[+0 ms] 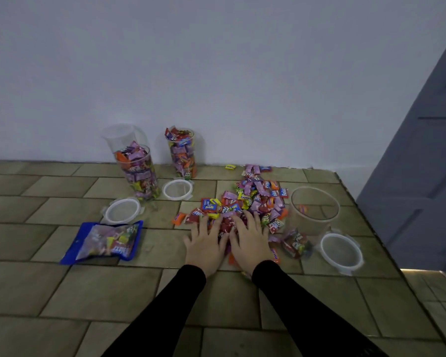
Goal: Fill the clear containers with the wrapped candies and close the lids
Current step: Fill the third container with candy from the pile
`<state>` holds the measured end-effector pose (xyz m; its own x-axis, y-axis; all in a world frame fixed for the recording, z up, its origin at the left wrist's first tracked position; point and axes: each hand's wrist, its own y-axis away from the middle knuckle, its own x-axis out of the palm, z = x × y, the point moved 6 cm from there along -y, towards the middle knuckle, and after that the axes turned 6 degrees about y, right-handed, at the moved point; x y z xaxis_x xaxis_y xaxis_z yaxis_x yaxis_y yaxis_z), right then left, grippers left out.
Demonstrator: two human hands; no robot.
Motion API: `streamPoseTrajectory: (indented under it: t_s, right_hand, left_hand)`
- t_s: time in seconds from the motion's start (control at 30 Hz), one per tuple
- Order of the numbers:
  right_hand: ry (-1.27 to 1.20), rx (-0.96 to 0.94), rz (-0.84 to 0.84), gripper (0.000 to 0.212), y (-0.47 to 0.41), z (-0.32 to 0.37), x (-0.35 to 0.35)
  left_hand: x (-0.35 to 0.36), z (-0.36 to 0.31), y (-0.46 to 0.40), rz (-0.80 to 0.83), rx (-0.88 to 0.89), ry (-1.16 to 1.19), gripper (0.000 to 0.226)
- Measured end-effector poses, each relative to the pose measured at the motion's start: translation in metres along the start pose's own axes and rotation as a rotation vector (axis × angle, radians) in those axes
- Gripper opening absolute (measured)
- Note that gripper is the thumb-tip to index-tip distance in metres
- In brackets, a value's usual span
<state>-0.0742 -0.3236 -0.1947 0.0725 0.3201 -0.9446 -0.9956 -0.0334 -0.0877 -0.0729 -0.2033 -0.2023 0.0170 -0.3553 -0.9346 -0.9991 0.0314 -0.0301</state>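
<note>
Pressing down on the near edge of the candy pile (250,202), both hands side by side with fingers spread flat: left hand (204,243) and right hand (250,240) lying on the wrappers, gripping nothing, palms down, thumbs nearly touching. Looks like a raking or gathering hold, meant to bunch loose candies together before a scoop, judging by the fingers fanned over the heap and not curled under it

Heaped on the tiled surface (62,292) just left of the third jar (312,215), which stands uncapped with only a few candies at its bottom, so close at hand for the next fill. Its lid (341,253) lying flat just in front of it, ready for closing

Further left, by the wall (216,73), two tall jars already packed: left jar (137,173), with an empty clear jar behind it, and middle jar (182,153), brimming over. Neither capped yet; one lid (177,189) lying between them, another lid (122,211) in front of the left jar, each parked by its own jar

Blue bag (106,240) of candy lying flat, well left of the hands, apparently spare stock. One yellow candy (230,166) stray near the wall
</note>
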Motion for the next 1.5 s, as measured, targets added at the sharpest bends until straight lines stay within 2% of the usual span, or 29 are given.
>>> streamPoseTrajectory:
  t_s: [0.1,0.23,0.4,0.57,0.67,0.8,0.97,1.07,1.2,1.3,1.5]
  right_hand:
    - [0.095,0.031,-0.082,0.054,-0.01,0.005,-0.004]
    - [0.119,0.019,-0.123,0.036,-0.025,0.006,-0.002]
    - [0.163,0.01,-0.099,0.035,-0.032,0.013,0.004]
    - [0.103,-0.005,-0.246,0.028,-0.031,0.017,-0.004]
    - [0.1,0.025,-0.206,0.035,-0.036,0.013,-0.007]
    - [0.006,0.101,-0.233,0.042,-0.039,0.012,-0.019]
    - [-0.228,0.155,-0.323,0.047,-0.041,0.021,-0.045]
    - [-0.351,0.164,-0.389,0.047,-0.036,0.024,-0.062]
    - [-0.408,0.124,-0.465,0.048,-0.034,0.028,-0.088]
    - [-0.413,0.081,-0.517,0.048,-0.038,0.032,-0.112]
    - [-0.53,-0.008,-0.641,0.053,-0.042,0.027,-0.17]
  left_hand:
    - [-0.005,0.005,-0.01,-0.058,0.057,-0.007,0.051]
    - [-0.009,0.012,-0.024,-0.045,0.133,0.169,0.037]
    - [-0.014,0.019,-0.032,0.019,0.109,0.245,0.031]
    - [-0.018,0.025,-0.039,0.084,0.055,0.275,0.026]
    - [-0.019,0.025,-0.04,0.117,0.058,0.306,0.023]
    - [-0.021,0.025,-0.038,0.147,0.024,0.387,0.021]
    - [-0.031,0.034,-0.038,0.074,-0.05,0.502,0.016]
    - [-0.037,0.029,-0.034,0.002,-0.022,0.591,0.014]
    - [-0.05,0.011,-0.035,-0.081,-0.027,0.795,0.01]
    - [-0.066,-0.008,-0.036,-0.153,-0.032,0.921,0.018]
    - [-0.09,-0.051,-0.041,-0.151,-0.008,1.104,0.016]
